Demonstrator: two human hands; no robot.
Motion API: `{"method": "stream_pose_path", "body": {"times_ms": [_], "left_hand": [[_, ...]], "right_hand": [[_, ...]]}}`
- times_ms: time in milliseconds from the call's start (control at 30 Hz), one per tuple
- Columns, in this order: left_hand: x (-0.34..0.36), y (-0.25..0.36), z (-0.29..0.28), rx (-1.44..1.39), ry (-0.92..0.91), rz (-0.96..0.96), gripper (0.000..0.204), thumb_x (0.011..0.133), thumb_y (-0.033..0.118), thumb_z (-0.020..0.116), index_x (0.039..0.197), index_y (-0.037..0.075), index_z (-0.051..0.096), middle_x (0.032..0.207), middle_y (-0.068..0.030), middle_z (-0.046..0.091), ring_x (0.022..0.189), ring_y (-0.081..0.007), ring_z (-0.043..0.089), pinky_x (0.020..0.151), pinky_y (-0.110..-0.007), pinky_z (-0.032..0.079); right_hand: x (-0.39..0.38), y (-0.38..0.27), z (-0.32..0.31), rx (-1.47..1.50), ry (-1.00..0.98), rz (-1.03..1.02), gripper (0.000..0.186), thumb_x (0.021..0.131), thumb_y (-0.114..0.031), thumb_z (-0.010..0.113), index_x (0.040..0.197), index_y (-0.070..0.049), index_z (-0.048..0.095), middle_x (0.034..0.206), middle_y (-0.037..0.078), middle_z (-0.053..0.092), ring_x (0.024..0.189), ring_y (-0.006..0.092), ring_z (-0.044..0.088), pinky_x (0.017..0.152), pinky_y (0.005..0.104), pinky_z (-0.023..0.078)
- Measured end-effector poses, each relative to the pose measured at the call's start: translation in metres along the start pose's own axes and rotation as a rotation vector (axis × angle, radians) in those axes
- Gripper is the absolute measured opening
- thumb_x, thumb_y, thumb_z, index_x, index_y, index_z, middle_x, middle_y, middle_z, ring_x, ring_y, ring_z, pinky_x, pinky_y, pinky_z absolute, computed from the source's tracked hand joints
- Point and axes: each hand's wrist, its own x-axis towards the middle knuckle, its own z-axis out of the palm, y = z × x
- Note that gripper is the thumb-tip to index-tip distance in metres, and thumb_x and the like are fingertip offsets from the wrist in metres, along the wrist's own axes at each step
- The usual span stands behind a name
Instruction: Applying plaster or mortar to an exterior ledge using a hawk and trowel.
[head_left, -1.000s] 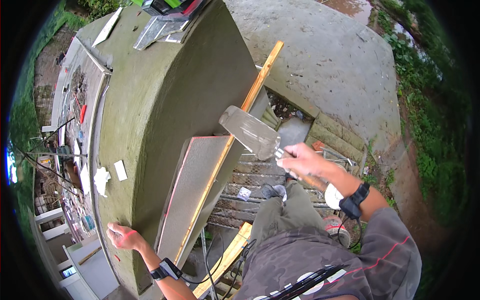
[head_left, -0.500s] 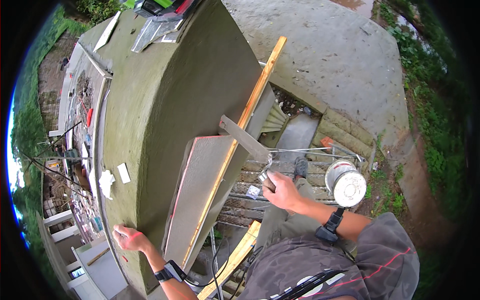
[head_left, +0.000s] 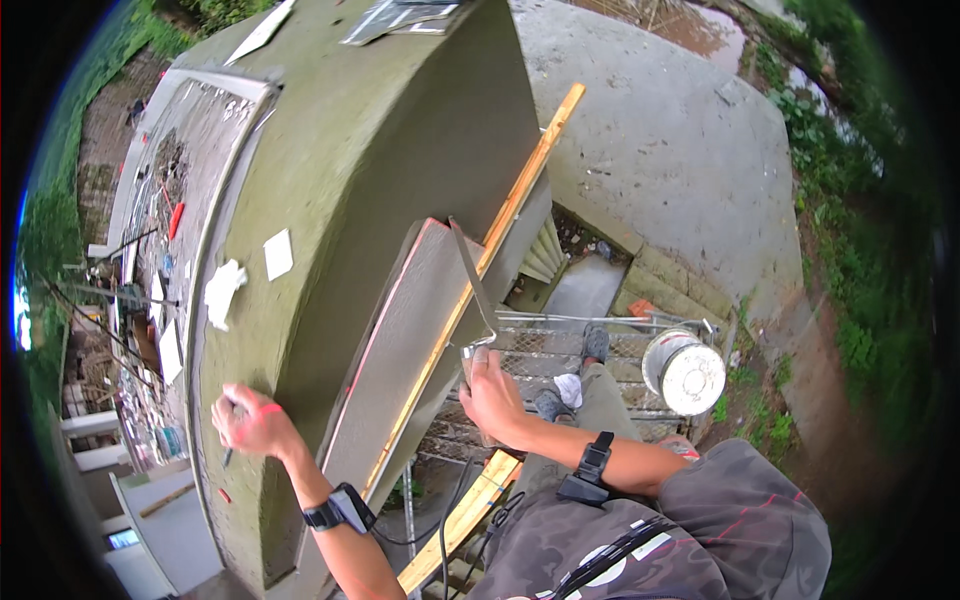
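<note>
My right hand [head_left: 495,400] is wrapped round the handle of a long, narrow trowel [head_left: 470,270]. Its blade is seen nearly edge-on and crosses the wooden batten [head_left: 520,195], the tip by the upper end of a smooth grey rendered panel [head_left: 400,330] with a pinkish edge. Whether the blade touches the panel, I cannot tell. My left hand [head_left: 245,418] is closed at the greenish concrete wall top [head_left: 320,190], fingers curled. A thin dark thing shows just below it; what the fingers hold is hidden.
Below me is a mesh scaffold platform [head_left: 540,365], with a white bucket [head_left: 693,378] at its right. A timber plank [head_left: 465,525] slants near my body. On the wall top lie a crumpled white piece [head_left: 224,293] and a white square [head_left: 278,254]. Concrete steps [head_left: 680,270] lie lower down.
My right hand has moved left and slightly nearer, and the trowel blade has turned from broadside to edge-on. My left hand has curled and shifted slightly. The whole view has shifted.
</note>
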Motion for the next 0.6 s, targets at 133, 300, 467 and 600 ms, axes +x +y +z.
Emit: {"method": "stream_pose_path", "body": {"times_ms": [133, 300, 467, 600], "left_hand": [[-0.001, 0.004, 0.0, 0.068, -0.002, -0.033, 0.022, 0.091, 0.023, 0.068, 0.077, 0.006, 0.066, 0.078, -0.0056, 0.065, 0.082, -0.0281, 0.063, 0.078, -0.044, 0.043], [0.0, 0.008, -0.009, -0.136, 0.024, -0.037, 0.016, 0.087, 0.02, 0.072, 0.078, 0.008, 0.066, 0.081, -0.0038, 0.065, 0.087, -0.0268, 0.062, 0.082, -0.043, 0.044], [-0.002, -0.023, -0.041, -0.722, 0.073, -0.069, 0.011, 0.086, 0.006, 0.074, 0.08, 0.004, 0.064, 0.083, -0.0076, 0.064, 0.085, -0.0258, 0.059, 0.081, -0.039, 0.046], [-0.016, -0.08, -0.082, -0.645, 0.192, -0.029, 0.008, 0.087, -0.001, 0.071, 0.084, 0.0, 0.063, 0.085, -0.0104, 0.065, 0.085, -0.0265, 0.059, 0.082, -0.039, 0.047]], "right_hand": [[-0.013, 0.001, -0.026, -0.123, -0.014, -0.01, 0.053, 0.081, -0.007, 0.068, 0.121, 0.02, 0.046, 0.101, 0.031, 0.058, 0.078, 0.0446, 0.068, 0.069, 0.0486, 0.059], [-0.058, -0.009, -0.085, -0.069, 0.0, -0.159, 0.035, 0.08, -0.009, 0.067, 0.109, 0.007, 0.06, 0.089, 0.024, 0.063, 0.077, 0.0406, 0.067, 0.07, 0.0483, 0.053], [-0.077, -0.051, -0.123, 0.437, -0.105, 0.043, 0.013, 0.091, -0.013, 0.068, 0.097, -0.001, 0.063, 0.066, -0.002, 0.057, 0.054, 0.0057, 0.054, 0.046, 0.0271, 0.043], [-0.047, -0.072, -0.135, 0.416, -0.062, 0.047, 0.012, 0.093, -0.014, 0.068, 0.096, -0.002, 0.065, 0.067, -0.002, 0.057, 0.054, 0.0068, 0.054, 0.046, 0.0272, 0.043]]}}
